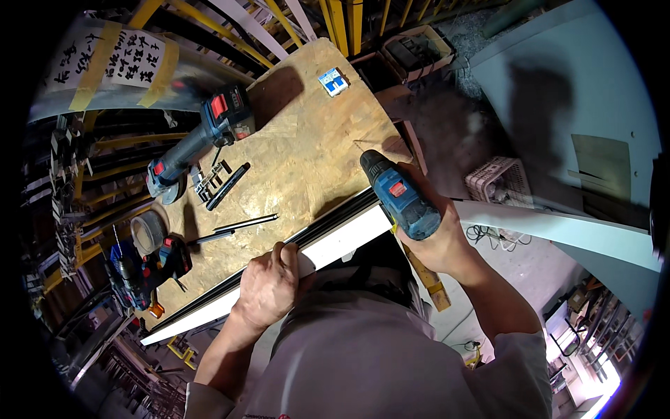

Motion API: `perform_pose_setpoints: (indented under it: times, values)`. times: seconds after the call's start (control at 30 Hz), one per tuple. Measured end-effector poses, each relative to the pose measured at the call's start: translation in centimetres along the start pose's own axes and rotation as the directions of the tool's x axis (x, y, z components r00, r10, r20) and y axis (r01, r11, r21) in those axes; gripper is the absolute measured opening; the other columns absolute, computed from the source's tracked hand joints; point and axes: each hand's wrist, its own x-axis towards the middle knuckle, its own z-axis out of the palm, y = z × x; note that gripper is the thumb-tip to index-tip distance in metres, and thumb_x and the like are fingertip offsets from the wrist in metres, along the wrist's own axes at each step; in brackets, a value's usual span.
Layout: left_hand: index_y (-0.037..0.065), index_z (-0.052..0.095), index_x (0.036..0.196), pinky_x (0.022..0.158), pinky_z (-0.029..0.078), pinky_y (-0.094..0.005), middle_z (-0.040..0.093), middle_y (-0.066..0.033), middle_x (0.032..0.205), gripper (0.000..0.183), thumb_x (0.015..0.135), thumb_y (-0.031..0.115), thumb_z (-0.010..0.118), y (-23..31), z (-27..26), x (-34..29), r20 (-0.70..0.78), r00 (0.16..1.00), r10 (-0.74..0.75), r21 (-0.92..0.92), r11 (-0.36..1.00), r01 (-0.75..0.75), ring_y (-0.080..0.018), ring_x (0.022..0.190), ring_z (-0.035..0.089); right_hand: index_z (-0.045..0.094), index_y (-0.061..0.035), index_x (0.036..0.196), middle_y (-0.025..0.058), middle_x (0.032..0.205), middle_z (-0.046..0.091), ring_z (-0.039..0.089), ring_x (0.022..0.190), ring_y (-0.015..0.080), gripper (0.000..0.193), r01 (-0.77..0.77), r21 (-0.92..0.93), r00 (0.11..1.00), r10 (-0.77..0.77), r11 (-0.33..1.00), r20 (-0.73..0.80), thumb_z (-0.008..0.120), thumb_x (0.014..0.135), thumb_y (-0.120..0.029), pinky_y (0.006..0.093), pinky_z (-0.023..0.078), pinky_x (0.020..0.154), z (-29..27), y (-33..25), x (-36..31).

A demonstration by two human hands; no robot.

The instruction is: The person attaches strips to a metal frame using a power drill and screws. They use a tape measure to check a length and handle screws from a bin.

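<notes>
A long white and black profile (pixel 349 241) runs slantwise along the near edge of the wooden worktop. My left hand (pixel 269 288) is closed around it left of its middle, knuckles up and fingertips over the far edge. In my right hand (pixel 448 241) is a blue cordless drill (pixel 403 199), gripped with the fingers mostly hidden under its body. A thin bit sticks out of its black chuck, pointing to the far left over the worktop's right part. The drill is just beyond the profile; whether they touch, I cannot tell.
On the worktop (pixel 307 140) lie an angle grinder (pixel 192 143), a black marker (pixel 228 186), a pen (pixel 246 223), metal pieces (pixel 209 180), a tape roll (pixel 148 232) and a small blue-white box (pixel 333 82). Another drill (pixel 128 276) stands at left. A plastic crate (pixel 499 181) sits at right.
</notes>
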Motion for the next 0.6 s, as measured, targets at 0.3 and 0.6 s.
perform_pose_setpoints:
  times: [0.3, 0.6]
  values:
    - [-0.010, 0.054, 0.120, 0.061, 0.057, -0.0483, 0.064, -0.0240, 0.098, 0.047, 0.092, 0.019, 0.080, -0.2, 0.0, 0.5, -0.078, 0.992, 0.099, -0.012, 0.995, -0.101, -0.0408, 0.072, 0.069, 0.045, -0.0070, 0.158, 0.0237, 0.127, 0.073, 0.073, 0.120, 0.0394, 0.076, 0.139, -0.093, 0.986, -0.146, 0.986, -0.079, 0.078, 0.090, -0.006, 0.0426, 0.058, 0.097, 0.2, 0.5, -0.1]
    - [-0.005, 0.055, 0.119, 0.060, 0.058, -0.0465, 0.068, -0.0229, 0.095, 0.055, 0.087, 0.029, 0.085, 0.6, -0.5, 0.8, -0.130, 0.991, 0.015, -0.005, 1.000, -0.016, -0.0386, 0.073, 0.073, 0.041, -0.0017, 0.161, 0.0189, 0.128, 0.071, 0.070, 0.113, 0.0228, 0.080, 0.161, -0.082, 0.985, -0.165, 0.984, -0.055, 0.071, 0.087, 0.006, 0.0348, 0.053, 0.103, 0.0, 0.8, 0.2]
